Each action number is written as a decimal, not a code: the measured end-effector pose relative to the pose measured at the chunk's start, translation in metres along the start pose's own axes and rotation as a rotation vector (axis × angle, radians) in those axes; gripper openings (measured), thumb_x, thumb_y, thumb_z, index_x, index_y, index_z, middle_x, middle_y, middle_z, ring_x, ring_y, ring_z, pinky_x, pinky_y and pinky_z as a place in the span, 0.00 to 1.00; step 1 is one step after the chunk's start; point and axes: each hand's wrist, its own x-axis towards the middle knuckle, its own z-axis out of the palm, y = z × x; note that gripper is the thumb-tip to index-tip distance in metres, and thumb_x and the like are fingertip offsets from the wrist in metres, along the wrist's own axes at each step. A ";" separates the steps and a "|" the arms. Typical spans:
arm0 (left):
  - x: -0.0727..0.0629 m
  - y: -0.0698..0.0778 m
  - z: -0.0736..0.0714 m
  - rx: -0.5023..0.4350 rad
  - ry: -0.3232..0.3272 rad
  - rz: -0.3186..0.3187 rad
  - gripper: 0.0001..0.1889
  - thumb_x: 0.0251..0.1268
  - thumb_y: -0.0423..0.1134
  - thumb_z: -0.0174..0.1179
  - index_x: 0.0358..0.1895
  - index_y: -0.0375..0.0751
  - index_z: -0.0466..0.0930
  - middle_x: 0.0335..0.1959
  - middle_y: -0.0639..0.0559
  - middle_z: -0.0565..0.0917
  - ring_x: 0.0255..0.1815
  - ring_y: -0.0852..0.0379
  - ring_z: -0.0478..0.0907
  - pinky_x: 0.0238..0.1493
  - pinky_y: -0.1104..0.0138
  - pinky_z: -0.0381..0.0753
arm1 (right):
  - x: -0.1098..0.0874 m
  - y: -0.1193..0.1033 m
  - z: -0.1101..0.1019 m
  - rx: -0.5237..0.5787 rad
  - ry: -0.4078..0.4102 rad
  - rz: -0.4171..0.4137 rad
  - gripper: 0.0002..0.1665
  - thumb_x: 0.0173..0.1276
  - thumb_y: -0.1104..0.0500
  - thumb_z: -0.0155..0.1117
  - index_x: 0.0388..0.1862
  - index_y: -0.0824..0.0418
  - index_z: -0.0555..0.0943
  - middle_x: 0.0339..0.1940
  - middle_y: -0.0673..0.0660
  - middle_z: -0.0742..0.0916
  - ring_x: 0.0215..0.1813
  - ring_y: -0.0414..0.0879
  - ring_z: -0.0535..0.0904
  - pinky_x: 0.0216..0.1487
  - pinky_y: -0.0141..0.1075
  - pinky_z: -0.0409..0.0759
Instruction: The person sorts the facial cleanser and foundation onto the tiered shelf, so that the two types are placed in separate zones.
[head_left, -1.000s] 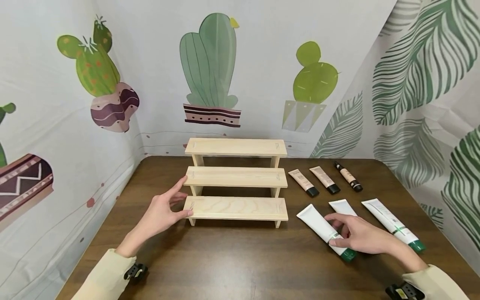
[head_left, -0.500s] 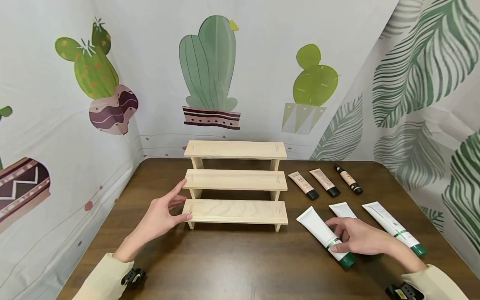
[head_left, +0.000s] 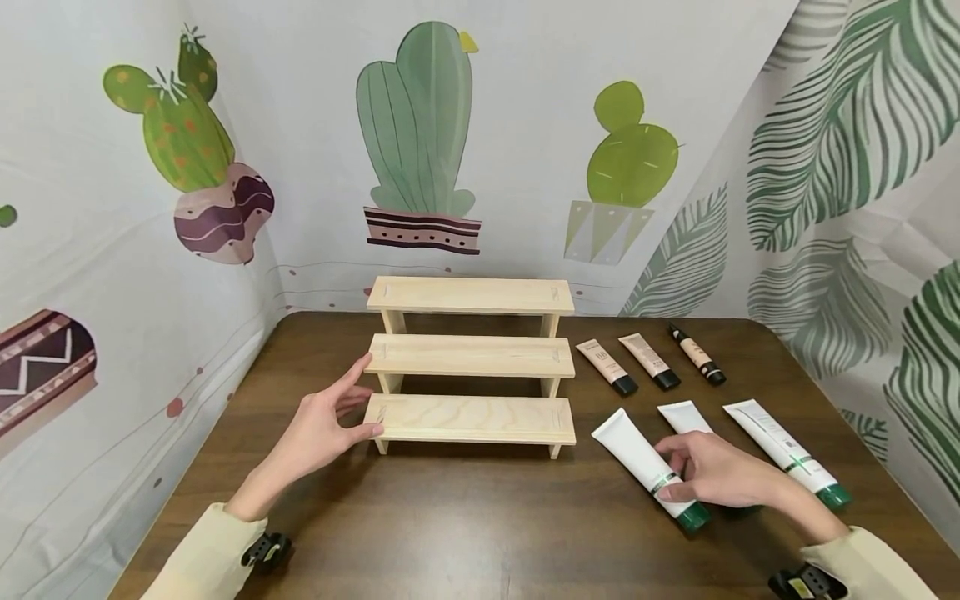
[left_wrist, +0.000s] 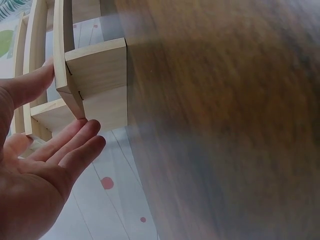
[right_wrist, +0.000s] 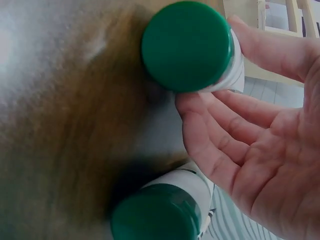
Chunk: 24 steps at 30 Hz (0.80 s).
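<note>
A three-step wooden display stand (head_left: pixel 471 417) stands on the table. My left hand (head_left: pixel 318 429) touches its left end, thumb on the lowest step and index fingertip at the middle step. The fingers of that hand look fairly straight in the left wrist view. My right hand (head_left: pixel 723 471) holds a white squeeze tube (head_left: pixel 637 450) with a green cap (right_wrist: pixel 187 47), thumb on one side and fingertips on the other. Partly hidden behind this hand lies a second white tube (head_left: pixel 684 417). Farther right lies a third white tube (head_left: pixel 783 450).
Behind the white tubes lie two beige tubes with black caps, a left one (head_left: pixel 606 367) and a right one (head_left: pixel 648 360), and a slim dark-tipped bottle (head_left: pixel 697 354). A printed cloth (head_left: pixel 517 167) hangs around the wooden table (head_left: pixel 465 517).
The cap end of the held tube has shifted slightly left and toward me, along with the right fingers. The left hand stays at the stand, with almost no movement.
</note>
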 end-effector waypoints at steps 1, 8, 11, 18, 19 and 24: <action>0.000 0.000 0.000 -0.003 0.001 0.000 0.57 0.54 0.32 0.82 0.85 0.55 0.58 0.51 0.43 0.89 0.55 0.42 0.87 0.58 0.52 0.86 | 0.000 0.000 0.001 0.001 0.009 -0.004 0.37 0.60 0.56 0.82 0.59 0.78 0.79 0.29 0.47 0.83 0.28 0.36 0.78 0.30 0.32 0.79; 0.000 0.000 0.001 -0.040 -0.014 -0.003 0.57 0.55 0.31 0.82 0.86 0.55 0.56 0.54 0.41 0.88 0.58 0.41 0.85 0.60 0.52 0.85 | -0.006 -0.001 0.005 -0.001 0.065 0.007 0.39 0.61 0.55 0.82 0.63 0.76 0.78 0.33 0.47 0.83 0.32 0.36 0.78 0.32 0.32 0.79; 0.000 -0.001 0.001 -0.060 -0.022 -0.002 0.57 0.55 0.29 0.81 0.86 0.55 0.56 0.56 0.40 0.87 0.58 0.41 0.85 0.60 0.52 0.85 | -0.009 -0.003 0.006 0.007 0.087 0.013 0.37 0.61 0.55 0.82 0.62 0.74 0.79 0.33 0.47 0.83 0.33 0.36 0.79 0.33 0.32 0.80; 0.000 -0.001 0.000 -0.077 -0.017 0.005 0.56 0.55 0.27 0.80 0.85 0.55 0.59 0.57 0.40 0.87 0.58 0.42 0.85 0.60 0.53 0.85 | -0.008 -0.012 0.005 -0.010 0.193 0.012 0.27 0.61 0.55 0.82 0.55 0.65 0.84 0.32 0.45 0.84 0.33 0.35 0.79 0.31 0.32 0.79; 0.000 -0.001 0.000 -0.081 -0.017 0.005 0.56 0.55 0.27 0.80 0.85 0.56 0.59 0.57 0.40 0.87 0.58 0.42 0.85 0.60 0.53 0.85 | -0.007 -0.013 0.004 -0.012 0.212 0.009 0.26 0.61 0.55 0.82 0.55 0.64 0.84 0.32 0.45 0.84 0.33 0.35 0.80 0.30 0.32 0.79; 0.000 -0.001 0.000 -0.098 -0.020 0.002 0.55 0.55 0.27 0.80 0.85 0.56 0.59 0.57 0.39 0.87 0.59 0.41 0.85 0.61 0.53 0.84 | -0.004 -0.023 0.001 0.022 0.310 0.036 0.27 0.63 0.57 0.82 0.57 0.68 0.84 0.35 0.48 0.86 0.35 0.38 0.82 0.31 0.33 0.81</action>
